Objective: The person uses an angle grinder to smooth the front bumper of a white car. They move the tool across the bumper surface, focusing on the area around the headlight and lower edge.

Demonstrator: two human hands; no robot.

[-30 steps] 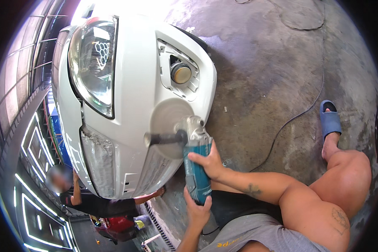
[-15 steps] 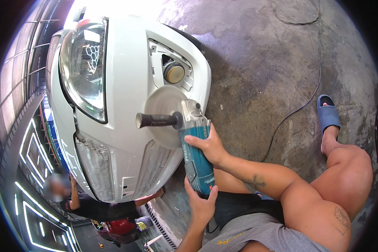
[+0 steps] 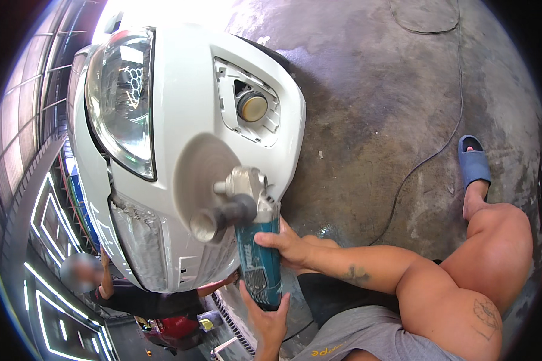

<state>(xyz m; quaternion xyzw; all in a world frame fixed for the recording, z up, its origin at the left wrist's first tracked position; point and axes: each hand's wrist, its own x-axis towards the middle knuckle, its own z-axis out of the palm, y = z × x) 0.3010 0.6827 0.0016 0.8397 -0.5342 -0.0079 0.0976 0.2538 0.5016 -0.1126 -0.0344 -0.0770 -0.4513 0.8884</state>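
Note:
A teal polisher (image 3: 260, 265) with a round grey pad (image 3: 200, 174) is pressed against the front of a white car bumper (image 3: 186, 90), just below the headlight (image 3: 121, 102). My right hand (image 3: 284, 243) grips the polisher's body behind its metal head. Lower down, my left hand (image 3: 269, 319) holds the tool's rear end. The black side handle (image 3: 223, 218) sticks out toward the camera with no hand on it. A round fog light (image 3: 252, 107) sits in an open recess above the pad.
I crouch on a stained concrete floor (image 3: 373, 90), my bare knee (image 3: 500, 240) and a blue slipper (image 3: 474, 162) at the right. A black cable (image 3: 430, 153) snakes across the floor. Another person in a black shirt (image 3: 144, 302) works at the lower left beside a red object (image 3: 176, 330).
The polisher's pad has slid left across the bumper, closer to the headlight, and the side handle now points lower. Both hands kept their grip.

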